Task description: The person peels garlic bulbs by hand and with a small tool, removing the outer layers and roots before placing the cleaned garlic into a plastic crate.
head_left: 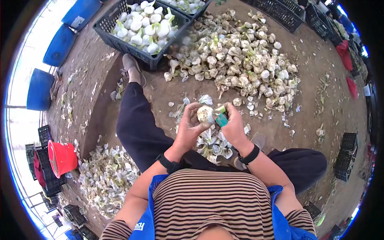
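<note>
Between my two hands is a garlic bulb (205, 114), whitish with brown patches on its face. My left hand (189, 123) is wrapped round the bulb from the left, thumb below it. My right hand (234, 125) is closed on a small green tool (221, 119) just right of the bulb. A pale green piece of stem (220, 109) shows at the right fingertips. Beyond my hands lies a large heap of unpeeled garlic (244, 60). Loose peelings (214, 145) lie on the ground below my hands.
A black crate (151, 61) of white peeled garlic stands at the upper left, near my shoe. More skins (106, 180) are piled at the lower left, by a red bucket (64, 159). Blue barrels (40, 90) line the left side. Another black crate (345, 157) sits at the right.
</note>
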Motion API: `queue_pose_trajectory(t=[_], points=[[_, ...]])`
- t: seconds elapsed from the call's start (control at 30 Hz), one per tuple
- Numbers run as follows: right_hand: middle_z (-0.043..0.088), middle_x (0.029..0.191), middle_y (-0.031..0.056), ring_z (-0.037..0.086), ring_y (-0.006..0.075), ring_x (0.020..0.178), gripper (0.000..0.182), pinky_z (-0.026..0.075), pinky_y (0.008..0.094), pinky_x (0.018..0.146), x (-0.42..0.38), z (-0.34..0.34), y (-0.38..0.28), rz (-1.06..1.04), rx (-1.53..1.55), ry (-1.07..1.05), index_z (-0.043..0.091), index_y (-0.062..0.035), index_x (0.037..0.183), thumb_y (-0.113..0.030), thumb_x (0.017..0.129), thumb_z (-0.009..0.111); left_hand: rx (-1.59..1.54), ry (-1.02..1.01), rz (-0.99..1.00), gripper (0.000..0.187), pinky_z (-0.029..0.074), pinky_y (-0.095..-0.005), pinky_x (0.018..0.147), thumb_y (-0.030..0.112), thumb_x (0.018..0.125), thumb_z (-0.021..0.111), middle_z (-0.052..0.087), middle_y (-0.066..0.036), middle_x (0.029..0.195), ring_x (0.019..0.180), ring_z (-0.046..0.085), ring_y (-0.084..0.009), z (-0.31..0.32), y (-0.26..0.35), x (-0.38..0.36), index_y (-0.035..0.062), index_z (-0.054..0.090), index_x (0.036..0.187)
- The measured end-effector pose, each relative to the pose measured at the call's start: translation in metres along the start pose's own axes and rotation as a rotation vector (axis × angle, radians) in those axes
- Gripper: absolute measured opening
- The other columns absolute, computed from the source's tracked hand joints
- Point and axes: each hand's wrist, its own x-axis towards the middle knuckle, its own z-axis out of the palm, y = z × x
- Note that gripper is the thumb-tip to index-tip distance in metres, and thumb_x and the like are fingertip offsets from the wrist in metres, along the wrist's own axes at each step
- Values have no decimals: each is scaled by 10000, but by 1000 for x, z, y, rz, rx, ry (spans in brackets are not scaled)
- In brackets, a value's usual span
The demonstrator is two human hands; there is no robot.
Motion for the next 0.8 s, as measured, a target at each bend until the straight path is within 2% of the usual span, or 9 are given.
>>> queue_pose_trajectory(t=[0.1,0.17,0.23,0.37,0.57,0.63,0.7,0.77,0.8], points=[[581,864,17,522,53,796,183,443,218,687,0,-4,7,-129,-76,-32,520,3,983,-40,832,614,16,20,-58,568,463,-296,893,8,763,670,500,-67,1147,1057,526,-167,0,8,-2,69,359,1234],[586,886,26,524,57,821,190,443,221,716,1,-5,8,-204,-113,-33,518,12,1002,-24,834,599,-27,44,-181,523,499,-309,794,296,873,601,515,-71,1174,1009,570,-193,-2,9,-1,92,358,1289],[607,842,157,569,180,819,309,446,302,777,-1,-6,-1,-171,-60,-23,517,30,991,93,689,493,-166,26,-242,477,499,-325,804,324,905,537,520,-73,1181,1003,574,-198,-8,0,2,91,375,1288],[616,857,156,583,184,828,312,448,292,781,1,-11,2,-174,-105,-73,534,26,987,98,686,487,-396,11,-471,508,469,-366,889,406,918,490,512,-88,1200,1062,547,-212,-9,1,3,69,378,1283],[627,830,144,602,179,797,241,464,295,738,-1,-17,-9,-210,-235,-99,567,0,941,80,717,525,-268,35,-362,457,470,-357,882,271,898,532,532,-94,1205,1038,567,-199,-2,-3,1,41,410,1273],[629,784,138,615,203,752,189,470,316,680,5,-26,-10,-128,-372,39,563,-9,921,46,741,545,-262,-25,-402,517,468,-343,880,277,849,582,541,-76,1197,1036,569,-196,-8,-2,1,51,415,1283],[635,773,151,628,267,726,145,469,368,643,16,-34,1,-83,-344,92,563,-21,902,3,760,553,-259,-84,-439,580,467,-329,877,284,801,632,550,-57,1189,1033,572,-194,-9,0,-1,61,420,1292],[637,812,178,624,340,760,109,469,409,651,29,-47,19,-216,-630,369,569,-36,899,-46,793,548,-320,-86,-487,621,467,-325,872,261,771,650,548,-59,1190,1035,571,-191,-6,6,-7,62,405,1306],[635,848,187,606,378,823,108,475,424,686,34,-58,22,-96,-696,382,568,-57,915,-85,813,551,-312,-140,-417,589,468,-321,853,294,786,628,559,-50,1170,1005,576,-187,-2,11,-10,72,422,1291]])
